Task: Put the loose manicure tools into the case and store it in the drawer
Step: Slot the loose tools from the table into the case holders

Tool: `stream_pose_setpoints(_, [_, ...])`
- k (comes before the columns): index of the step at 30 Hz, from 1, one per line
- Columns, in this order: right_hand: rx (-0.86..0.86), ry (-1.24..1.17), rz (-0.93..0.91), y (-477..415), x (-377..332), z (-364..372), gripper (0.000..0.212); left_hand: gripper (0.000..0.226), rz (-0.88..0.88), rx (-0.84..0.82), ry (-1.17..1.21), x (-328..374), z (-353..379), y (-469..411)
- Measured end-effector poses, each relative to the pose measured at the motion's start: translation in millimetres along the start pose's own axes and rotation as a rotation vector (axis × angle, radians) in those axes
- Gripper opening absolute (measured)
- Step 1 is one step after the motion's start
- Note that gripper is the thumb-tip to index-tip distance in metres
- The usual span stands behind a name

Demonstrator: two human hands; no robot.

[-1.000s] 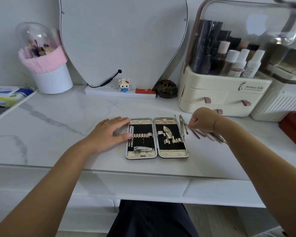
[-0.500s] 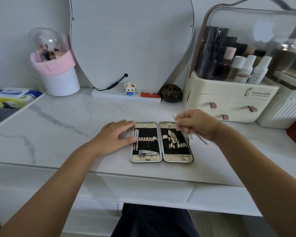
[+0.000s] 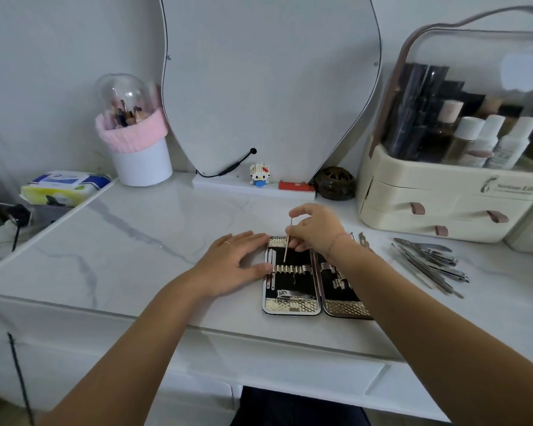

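**Vanity tabletop, head view, left to right.** At the far left, on a lower side surface, lies a pack of wet wipes (image 3: 65,186). Behind it on the marble-patterned tabletop (image 3: 120,241) stands a white brush holder (image 3: 140,155) with a pink knitted band and a clear dome. A curved mirror (image 3: 268,72) leans at the far centre. On its base sit a small block-built figure (image 3: 260,175) and a red bar (image 3: 296,186), with a dark round ornament (image 3: 334,182) just beside.

The left hand (image 3: 231,265) lies flat on the table with its fingers straight, a ring on one finger, and its thumb tip touching the left edge of the manicure case (image 3: 276,241). The case lies open flat near the front edge of the table. Its left half holds two thin tools (image 3: 270,265) along the left side and a nail clipper (image 3: 294,296) at the near end. Its right half is partly hidden by the right forearm.

The right hand (image 3: 314,230), fingers curled, pinches a thin metal tool (image 3: 287,241). The tool is held steeply, its lower tip over the left half, just beyond the row of loops (image 3: 290,269).

To the right, well apart from the case, loose manicure tools (image 3: 428,265) lie in a heap on the table. Beyond them stands a cream cosmetics organizer (image 3: 443,192) with a clear lid, bottles and small drawers.
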State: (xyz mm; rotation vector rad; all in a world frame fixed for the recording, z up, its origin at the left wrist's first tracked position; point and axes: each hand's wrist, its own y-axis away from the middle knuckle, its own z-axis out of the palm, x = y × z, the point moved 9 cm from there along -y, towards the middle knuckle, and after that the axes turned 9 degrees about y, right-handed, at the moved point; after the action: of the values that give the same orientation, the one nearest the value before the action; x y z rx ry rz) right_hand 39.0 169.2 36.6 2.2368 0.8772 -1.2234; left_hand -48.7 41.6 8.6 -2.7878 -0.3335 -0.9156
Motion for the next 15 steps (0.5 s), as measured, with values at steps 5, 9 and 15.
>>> stream_pose_setpoints(5, [0.034,0.071,0.0,-3.8,-0.1,6.3,0.029,0.068,0.014,0.014,0.003,-2.8,0.1,-1.9])
stream_pose_setpoints(9, [0.008,0.127,-0.02,-4.2,-1.6,11.3,0.031,0.067,0.013,0.015,0.016,-4.7,1.0,-1.6])
stream_pose_setpoints(15, [-0.046,0.155,-0.06,-3.6,-2.7,13.6,0.032,0.063,0.014,0.004,0.009,-3.7,1.6,-0.6])
